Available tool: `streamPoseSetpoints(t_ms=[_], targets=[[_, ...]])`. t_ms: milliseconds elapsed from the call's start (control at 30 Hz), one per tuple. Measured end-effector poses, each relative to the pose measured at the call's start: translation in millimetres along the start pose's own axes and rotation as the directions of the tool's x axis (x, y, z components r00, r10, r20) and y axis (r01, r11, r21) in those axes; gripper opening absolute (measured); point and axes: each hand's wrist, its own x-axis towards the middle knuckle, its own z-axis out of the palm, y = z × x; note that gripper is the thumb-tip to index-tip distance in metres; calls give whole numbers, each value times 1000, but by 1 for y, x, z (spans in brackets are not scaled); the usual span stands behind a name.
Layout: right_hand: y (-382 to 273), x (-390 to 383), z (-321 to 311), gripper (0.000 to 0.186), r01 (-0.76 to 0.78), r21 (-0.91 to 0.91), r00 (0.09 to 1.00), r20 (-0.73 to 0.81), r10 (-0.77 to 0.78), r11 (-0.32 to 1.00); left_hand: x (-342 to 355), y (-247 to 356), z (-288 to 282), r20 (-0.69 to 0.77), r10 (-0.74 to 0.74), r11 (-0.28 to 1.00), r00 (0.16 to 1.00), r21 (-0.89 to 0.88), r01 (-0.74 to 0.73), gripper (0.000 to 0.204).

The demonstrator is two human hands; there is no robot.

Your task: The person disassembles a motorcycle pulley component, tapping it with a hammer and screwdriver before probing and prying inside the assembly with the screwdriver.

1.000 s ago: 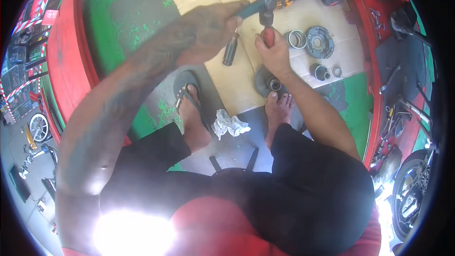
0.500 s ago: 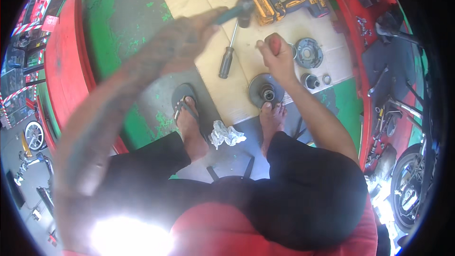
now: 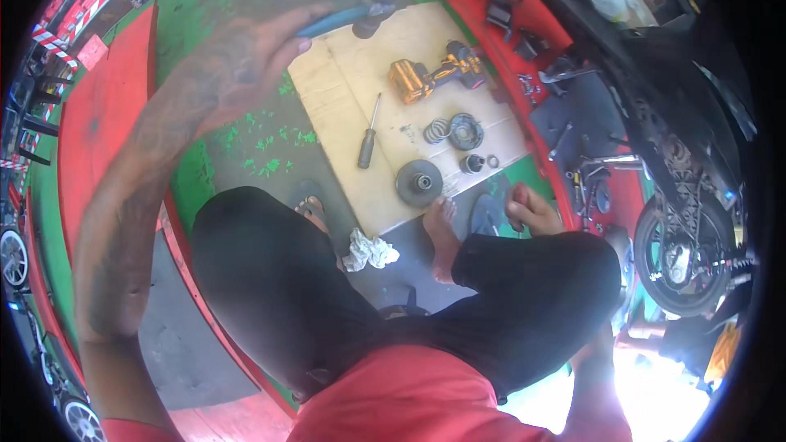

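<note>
I can see the left hand [image 3: 281, 42] in the upper left of the frame, wrapped tight around a hammer [image 3: 373, 20], whose head is at the top middle. The right hand [image 3: 532, 211] is curled above the right knee [image 3: 573, 260], right of the middle; I can't tell if it pinches anything. On the cardboard [image 3: 340, 106] in the middle lie 1 screwdriver [image 3: 367, 147], 1 yellow power tool [image 3: 409, 82] and 1 round metal disc [image 3: 419, 183].

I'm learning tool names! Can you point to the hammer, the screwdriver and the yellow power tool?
Hammer [image 3: 340, 20]: head view, on its blue handle.
Screwdriver [image 3: 368, 144]: head view, on its dark handle.
Yellow power tool [image 3: 442, 77]: head view, on its grip.
</note>
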Motion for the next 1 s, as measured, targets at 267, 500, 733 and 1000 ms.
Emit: streamPoseSetpoints(t_ms=[267,500,733,1000], targets=[[2,-98,-14,16,-13,-86,1000,18,15,996,-39,20,4,9,-182,976,983,-119,182,43],[26,-122,-34,14,14,-20,990,-139,-17,1000,-53,32,16,29,-170,974,985,-145,173,43],[6,-144,-15,15,-65,-41,995,-75,62,997,-66,38,19,159,-125,992,979,7,125,43],[25,-123,-30,16,52,144,997,-66,-42,988,-73,33,21,211,-98,994,973,60,88,45]])
